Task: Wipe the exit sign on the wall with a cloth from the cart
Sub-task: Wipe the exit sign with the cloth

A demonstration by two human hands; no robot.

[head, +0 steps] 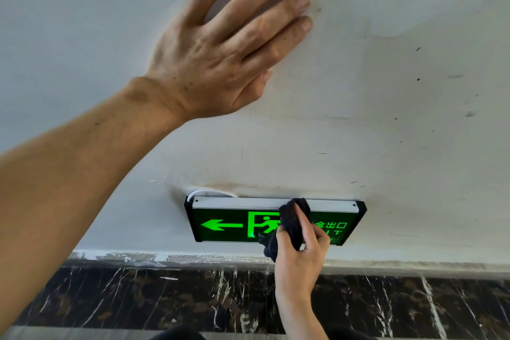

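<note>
A green lit exit sign (229,225) with a left arrow and a running figure is fixed low on the white wall (386,91). My right hand (300,251) grips a dark cloth (289,222) and presses it against the sign's face, right of the middle, covering part of the figure and the lettering. My left hand (220,50) lies flat on the wall well above the sign, fingers spread, holding nothing. The cart is out of view.
A dark marble skirting (138,298) with white veins runs along the wall's foot below the sign. A white cable (204,193) loops out behind the sign's top left corner. The wall bears scuffs and stains.
</note>
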